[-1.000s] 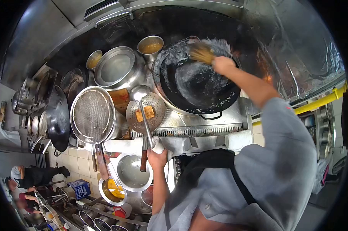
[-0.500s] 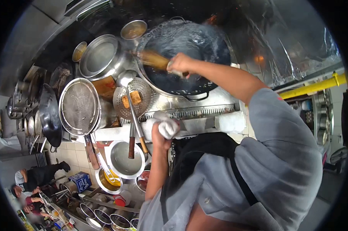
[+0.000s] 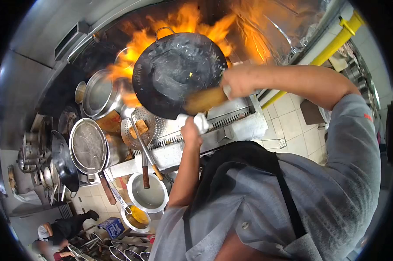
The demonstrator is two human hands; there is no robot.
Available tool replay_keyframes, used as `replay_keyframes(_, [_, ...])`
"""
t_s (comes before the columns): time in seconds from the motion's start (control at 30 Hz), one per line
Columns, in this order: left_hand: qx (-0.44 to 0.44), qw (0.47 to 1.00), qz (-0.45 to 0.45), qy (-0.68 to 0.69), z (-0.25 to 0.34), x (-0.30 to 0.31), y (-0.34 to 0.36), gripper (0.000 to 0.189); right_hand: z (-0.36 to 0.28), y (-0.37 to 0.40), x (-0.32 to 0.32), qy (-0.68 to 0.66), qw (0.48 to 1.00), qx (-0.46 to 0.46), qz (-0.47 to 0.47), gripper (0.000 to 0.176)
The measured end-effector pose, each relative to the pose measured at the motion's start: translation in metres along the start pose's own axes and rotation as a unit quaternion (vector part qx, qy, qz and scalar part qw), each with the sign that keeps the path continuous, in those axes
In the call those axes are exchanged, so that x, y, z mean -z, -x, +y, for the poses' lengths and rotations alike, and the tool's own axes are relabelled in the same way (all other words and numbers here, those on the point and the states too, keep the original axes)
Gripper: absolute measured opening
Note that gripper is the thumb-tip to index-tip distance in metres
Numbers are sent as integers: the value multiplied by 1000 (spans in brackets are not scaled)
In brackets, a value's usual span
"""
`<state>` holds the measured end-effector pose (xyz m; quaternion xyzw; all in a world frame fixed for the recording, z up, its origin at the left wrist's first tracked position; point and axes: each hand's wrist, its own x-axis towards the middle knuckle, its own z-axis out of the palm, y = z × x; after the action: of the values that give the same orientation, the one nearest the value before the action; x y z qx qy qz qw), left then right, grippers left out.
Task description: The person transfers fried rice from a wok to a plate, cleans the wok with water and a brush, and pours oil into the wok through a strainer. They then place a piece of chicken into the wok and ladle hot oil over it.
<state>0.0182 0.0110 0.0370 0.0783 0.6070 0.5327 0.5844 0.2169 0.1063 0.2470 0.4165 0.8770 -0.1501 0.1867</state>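
A black wok [image 3: 174, 69] is lifted off the burner and tilted, its wet inside facing me. My left hand [image 3: 190, 132] grips the wok's near handle through a white cloth [image 3: 201, 122]. My right hand [image 3: 235, 81] is closed on a bamboo brush [image 3: 203, 100], whose bristle end lies against the wok's lower right rim. Tall orange flames [image 3: 179, 21] rise behind and to the left of the wok.
A perforated skimmer [image 3: 140, 127] with fried pieces and a ladle rest left of the burner. Farther left are a mesh strainer [image 3: 87, 145], steel pots [image 3: 98, 93] and a hanging wok [image 3: 66, 165]. Below stand a pan of liquid [image 3: 148, 193] and a bowl of yellow sauce [image 3: 137, 217]. Other people [image 3: 61, 230] work at lower left.
My left hand took the cloth to the wok's handle and raised the wok, tilting it. Flames flared up behind it. My right hand brought the brush to the near rim.
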Motion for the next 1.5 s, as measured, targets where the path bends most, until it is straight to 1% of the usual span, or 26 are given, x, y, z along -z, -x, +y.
replay_keyframes(0.03, [-21,999,26,-11,6,10,10,30,0,6,-9,-10,999,20,-45,41])
replay_keyframes(0.07, [-19,999,28,-33,12,22,20,30,11,11,-6,27,997,-58,-44,38])
replay_keyframes(0.1, [-49,993,76,-80,24,24,37,27,28,9,0,64,995,-72,-8,33])
replay_keyframes(0.13, [-90,990,64,-93,24,34,36,26,30,21,26,32,991,-127,32,29])
replay_keyframes(0.17, [-133,984,50,-106,27,44,34,24,41,17,34,3,979,-154,134,30])
replay_keyframes(0.2, [-146,983,55,-98,34,50,33,24,72,-4,32,-32,965,-200,165,33])
replay_keyframes(0.23, [-158,981,61,-91,40,56,35,24,86,-9,38,-55,961,-171,211,37])
replay_keyframes(0.27, [-133,984,77,-93,51,58,44,24,89,-11,49,-116,957,-177,197,41])
replay_keyframes(0.3, [-134,980,86,-116,61,57,56,26,82,-1,60,-129,951,-117,255,41])
replay_keyframes(0.37, [-115,971,140,-155,72,59,67,21,56,6,73,-187,927,-204,253,37])
replay_keyframes(0.47, [-116,966,140,-184,77,69,70,23,75,-24,57,-247,919,-211,224,34])
replay_keyframes(0.5, [-117,966,143,-183,80,69,74,23,88,-43,45,-247,919,-208,224,34])
replay_keyframes(0.57, [-151,955,130,-222,84,68,84,24,111,-78,20,-245,934,-205,162,35])
replay_keyframes(0.6, [-150,955,131,-222,84,71,84,24,104,-76,14,-274,921,-188,204,34])
replay_keyframes(0.7, [-180,923,139,-310,88,80,83,23,105,-99,-4,-324,892,-205,238,36])
replay_keyframes(0.8, [-245,903,123,-330,94,82,87,21,112,-119,-18,-327,892,-199,240,38])
replay_keyframes(0.93, [-237,892,109,-370,106,84,88,21,107,-101,-19,-349,883,-217,227,37])
replay_keyframes(0.97, [-248,882,101,-389,109,88,84,21,125,-118,-31,-349,882,-221,227,37])
replay_keyframes(1.03, [-259,871,89,-409,116,89,79,21,175,-164,-66,-319,907,-132,241,35])
replay_keyframes(1.07, [-272,865,84,-413,122,86,81,21,166,-151,-60,-320,906,-137,242,35])
replay_keyframes(1.13, [-290,848,77,-436,138,77,87,20,127,-102,-31,-394,864,-230,212,35])
replay_keyframes(1.23, [-283,844,42,-454,158,87,78,18,107,-71,-23,-447,836,-280,152,35])
replay_keyframes(1.3, [-326,810,14,-486,174,86,82,17,103,-56,-40,-459,829,-285,147,36])
replay_keyframes(1.37, [-352,758,11,-548,191,76,98,17,95,-38,-63,-626,718,-283,115,37])
replay_keyframes(1.43, [-395,726,17,-562,196,66,115,22,75,-24,-89,-681,670,-275,113,33])
replay_keyframes(1.5, [-410,713,18,-568,195,60,129,23,50,-15,-115,-705,641,-259,161,25])
